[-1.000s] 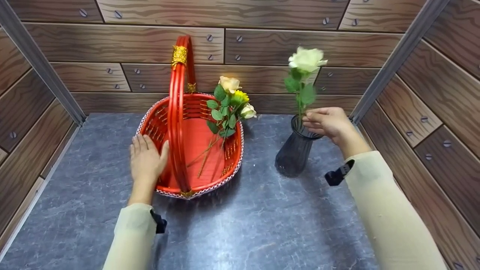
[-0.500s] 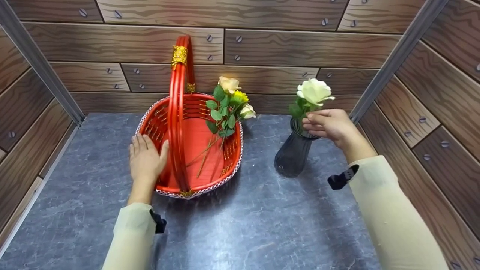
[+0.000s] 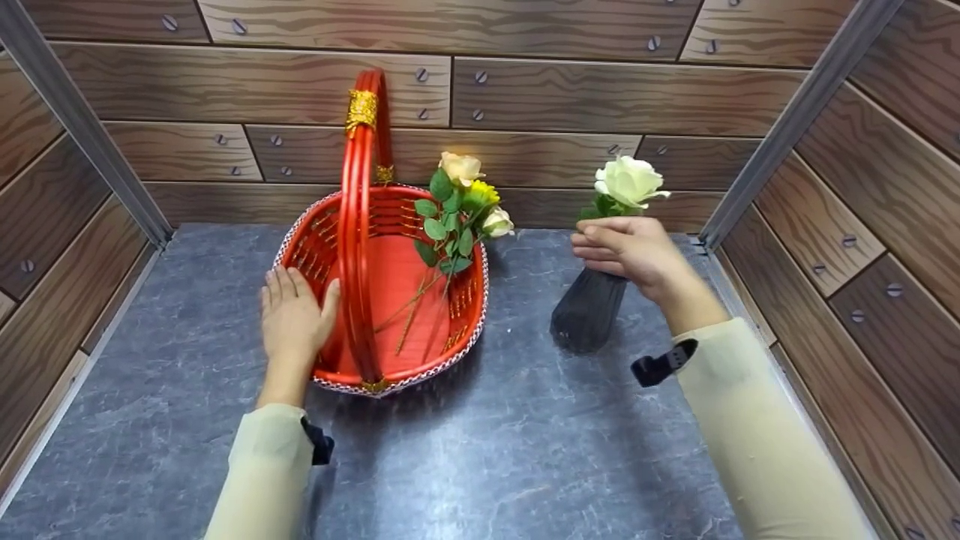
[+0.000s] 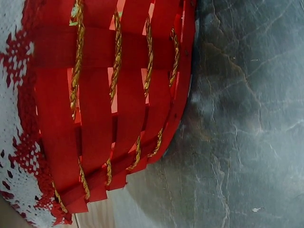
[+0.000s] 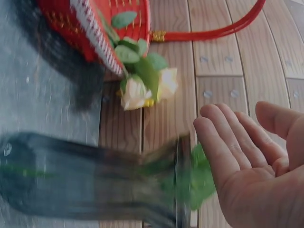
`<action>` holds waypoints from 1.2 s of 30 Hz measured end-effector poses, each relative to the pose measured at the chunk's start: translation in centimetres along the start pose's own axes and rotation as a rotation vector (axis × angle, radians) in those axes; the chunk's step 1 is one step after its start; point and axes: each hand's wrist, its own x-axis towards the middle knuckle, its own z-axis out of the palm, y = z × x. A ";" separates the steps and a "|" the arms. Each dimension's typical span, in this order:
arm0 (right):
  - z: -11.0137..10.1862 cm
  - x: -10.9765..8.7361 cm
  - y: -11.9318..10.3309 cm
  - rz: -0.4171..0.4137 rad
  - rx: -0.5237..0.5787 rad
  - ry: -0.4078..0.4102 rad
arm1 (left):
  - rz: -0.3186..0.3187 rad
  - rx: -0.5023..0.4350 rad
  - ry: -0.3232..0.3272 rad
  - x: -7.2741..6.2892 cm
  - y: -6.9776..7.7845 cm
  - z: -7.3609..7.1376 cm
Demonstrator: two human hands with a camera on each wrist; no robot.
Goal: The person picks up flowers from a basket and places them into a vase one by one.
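Now in the dark vase (image 3: 589, 311): a white rose (image 3: 630, 182)

Head view: at right, the right hand (image 3: 632, 251), straight-fingered and gripping nothing, hovers by the vase's mouth; at left, the left hand (image 3: 295, 319) rests, fingers straight, on the red basket (image 3: 424, 375), whose upper right rim carries three flowers (image 3: 480, 195).

Left wrist view: basket wall left, worktop (image 4: 247, 142) right.

Right wrist view: vase lower left, empty hand right.
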 end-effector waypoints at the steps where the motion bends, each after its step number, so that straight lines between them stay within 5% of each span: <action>1: 0.4 0.1 0.1 -0.008 0.008 -0.008 | -0.001 -0.001 -0.001 0.0 0.0 0.0; 14: 5.4 1.6 2.3 -0.049 0.074 -0.108 | -0.002 -0.004 0.002 0.1 0.3 -0.1; 36: 11.3 4.5 6.5 0.126 0.455 -0.116 | -0.002 -0.005 0.004 0.1 0.0 0.0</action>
